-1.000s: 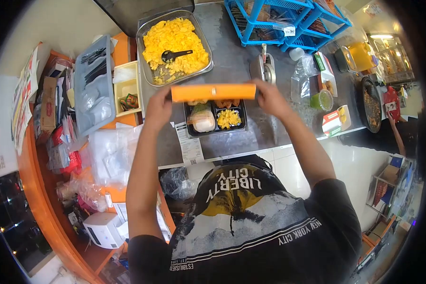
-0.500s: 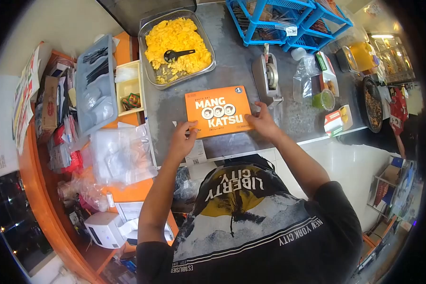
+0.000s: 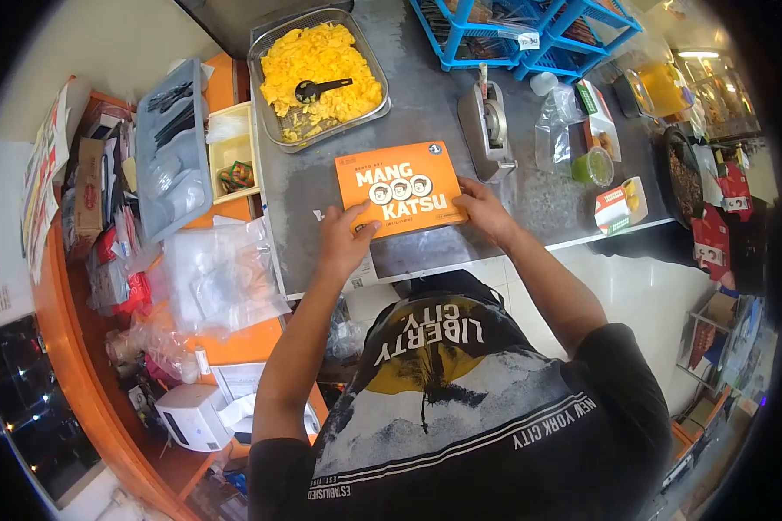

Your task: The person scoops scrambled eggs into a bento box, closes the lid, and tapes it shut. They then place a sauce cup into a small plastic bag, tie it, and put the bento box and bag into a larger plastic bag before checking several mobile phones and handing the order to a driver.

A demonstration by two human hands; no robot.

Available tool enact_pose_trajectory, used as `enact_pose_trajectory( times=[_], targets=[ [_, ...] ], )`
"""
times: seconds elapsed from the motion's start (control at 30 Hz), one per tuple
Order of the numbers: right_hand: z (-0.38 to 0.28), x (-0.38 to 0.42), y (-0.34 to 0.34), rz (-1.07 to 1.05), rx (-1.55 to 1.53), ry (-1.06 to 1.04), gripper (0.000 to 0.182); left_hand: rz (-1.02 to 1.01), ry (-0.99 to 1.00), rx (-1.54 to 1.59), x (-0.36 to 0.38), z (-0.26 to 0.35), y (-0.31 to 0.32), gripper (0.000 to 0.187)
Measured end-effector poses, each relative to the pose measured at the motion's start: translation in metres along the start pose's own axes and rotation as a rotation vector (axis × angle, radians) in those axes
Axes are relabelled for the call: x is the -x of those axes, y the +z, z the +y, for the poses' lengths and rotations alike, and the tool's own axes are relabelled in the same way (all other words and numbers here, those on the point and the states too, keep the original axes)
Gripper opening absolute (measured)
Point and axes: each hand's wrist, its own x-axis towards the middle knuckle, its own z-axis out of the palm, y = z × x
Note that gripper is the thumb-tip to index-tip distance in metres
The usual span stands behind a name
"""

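An orange box [image 3: 400, 187] marked "MANG KATSU" is held over the dark countertop with its printed lid up. My left hand [image 3: 347, 236] grips its near left corner, thumb and fingers on the lid and edge. At the right edge, my right hand [image 3: 485, 211] is closed on the box, with some fingers hidden beneath or behind it. A tape dispenser [image 3: 488, 130] stands just beyond my right hand. Behind the box, to the left, a metal tray [image 3: 385, 111] of yellow scrambled egg has a black spoon [image 3: 321, 89] lying in it.
Blue plastic racks [image 3: 495, 35] stand at the back. To the right are a green cup [image 3: 593, 167], a small food carton [image 3: 617, 208] and a black pan [image 3: 682, 174]. Leftward, a cutlery tray [image 3: 175, 165] and a cream bin [image 3: 233, 156] adjoin plastic bags [image 3: 217, 278].
The orange box is a little higher in view and looks slightly more tilted, with its near side edge showing more. Both hands still grip it. The whole view has shifted slightly.
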Motion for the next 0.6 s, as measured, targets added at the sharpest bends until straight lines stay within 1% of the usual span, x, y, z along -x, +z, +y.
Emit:
enact_pose_trajectory(
  times=[0.07, 0.13, 0.17, 0.27, 0.33, 0.43, 0.47, 0.57, 0.6],
  targets=[
    [0.008, -0.001, -0.003, 0.042, -0.124, 0.004, 0.049, 0.031, 0.036, -0.08, 0.003, 0.004, 0.004, 0.044],
    [0.018, -0.003, -0.004, -0.003, -0.037, -0.056, 0.049, 0.061, 0.061, -0.149, 0.006, 0.009, 0.005, 0.045],
    [0.021, -0.004, -0.005, -0.028, 0.008, -0.087, 0.049, 0.066, 0.059, -0.106, 0.005, 0.007, 0.006, 0.044],
    [-0.001, 0.002, -0.002, -0.063, -0.121, 0.04, 0.05, 0.059, 0.039, -0.016, -0.001, 0.001, 0.007, 0.043],
    [-0.002, 0.0, -0.002, -0.023, -0.237, 0.052, 0.05, 0.03, -0.004, -0.005, -0.003, 0.004, 0.006, 0.042],
    [0.009, -0.006, -0.002, -0.008, -0.347, 0.019, 0.05, 0.073, 0.116, -0.228, 0.004, 0.019, 0.003, 0.04],
    [0.015, -0.008, -0.002, -0.012, -0.373, -0.001, 0.051, 0.064, 0.106, -0.218, 0.006, 0.021, 0.002, 0.04],
    [0.03, -0.01, -0.004, 0.007, -0.251, -0.069, 0.05, 0.055, 0.09, -0.198, 0.005, 0.021, 0.001, 0.04],
    [0.03, -0.007, -0.003, -0.002, -0.068, -0.119, 0.049, 0.06, 0.093, -0.199, 0.005, 0.017, 0.003, 0.042]
  ],
)
